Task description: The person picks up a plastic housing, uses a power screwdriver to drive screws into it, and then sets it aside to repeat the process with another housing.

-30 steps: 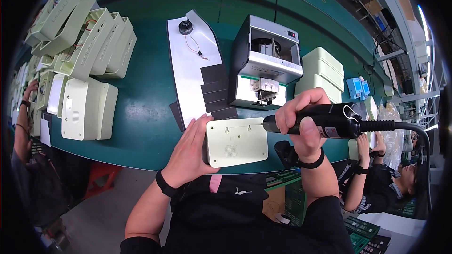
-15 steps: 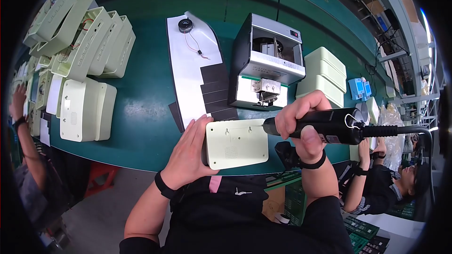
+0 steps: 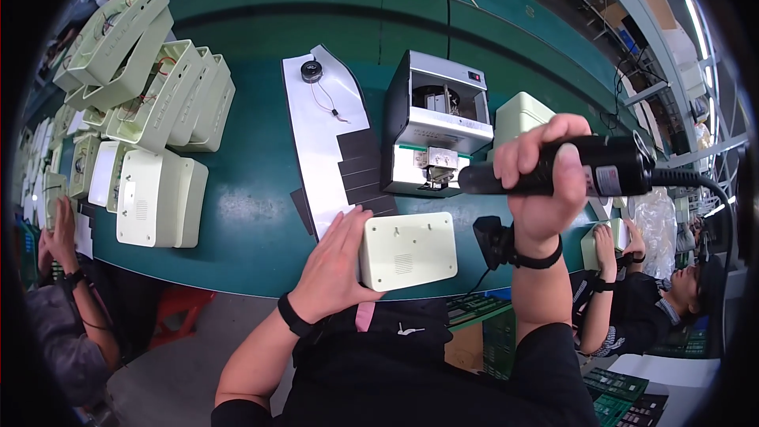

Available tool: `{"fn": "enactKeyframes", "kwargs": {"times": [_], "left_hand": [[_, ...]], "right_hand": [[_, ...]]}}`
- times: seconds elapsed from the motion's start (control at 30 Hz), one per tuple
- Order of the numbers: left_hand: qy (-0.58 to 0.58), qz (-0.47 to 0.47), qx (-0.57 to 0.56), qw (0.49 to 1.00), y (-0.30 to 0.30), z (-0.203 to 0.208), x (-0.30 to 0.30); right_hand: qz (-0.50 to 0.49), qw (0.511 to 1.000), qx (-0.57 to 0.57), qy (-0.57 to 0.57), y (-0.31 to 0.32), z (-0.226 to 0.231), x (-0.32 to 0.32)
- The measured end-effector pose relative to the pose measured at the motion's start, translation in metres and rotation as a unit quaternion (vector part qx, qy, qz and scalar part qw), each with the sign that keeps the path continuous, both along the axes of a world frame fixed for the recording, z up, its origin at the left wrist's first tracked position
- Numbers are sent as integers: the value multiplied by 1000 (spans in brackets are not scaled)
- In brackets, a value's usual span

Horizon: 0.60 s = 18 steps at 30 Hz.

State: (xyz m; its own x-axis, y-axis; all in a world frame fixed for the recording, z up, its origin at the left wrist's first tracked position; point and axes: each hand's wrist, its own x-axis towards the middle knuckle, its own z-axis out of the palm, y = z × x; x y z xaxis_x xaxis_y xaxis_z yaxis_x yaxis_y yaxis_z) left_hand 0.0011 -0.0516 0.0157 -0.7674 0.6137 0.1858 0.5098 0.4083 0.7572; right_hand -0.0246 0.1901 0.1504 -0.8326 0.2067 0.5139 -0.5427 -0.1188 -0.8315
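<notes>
A pale green plastic housing [image 3: 427,259] lies at the bench's front edge, back face up. Screw holes show at its corners, with two hanging slots and a patch of small perforations. My left hand [image 3: 330,270] grips its left side, thumb at the near corner and fingers stretched along the far part. In my right hand [image 3: 553,182] is a black corded electric screwdriver [image 3: 613,170], held sideways above the bench, clear of the housing. Its nose points left, by the front of a grey screw feeder [image 3: 451,128]. The screwdriver's bit cannot be made out.
Stacked open housings [image 3: 154,95] with wires stand at left, near closed ones [image 3: 150,202]. A white sheet [image 3: 320,138] carries a round black speaker [image 3: 311,71] and dark strips [image 3: 368,174]. More housings [image 3: 522,115] sit behind my right hand. Co-workers flank me; a black wrist-mounted device [image 3: 494,241] hangs by my right wrist.
My right hand has lifted the screwdriver off the housing's far right corner, up and to the right, toward the feeder. My left hand stays on the housing. The whole view has shifted slightly.
</notes>
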Motion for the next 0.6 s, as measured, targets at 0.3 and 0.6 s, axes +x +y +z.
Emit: {"fn": "enactKeyframes", "kwargs": {"times": [0.3,0.6], "left_hand": [[-13,-16,21,1000,18,-7,-2],[-27,-20,19,999,17,-6,-1]], "right_hand": [[26,997,42,-65,-14,3,-2],[127,989,20,-72,-52,1,24]]}}
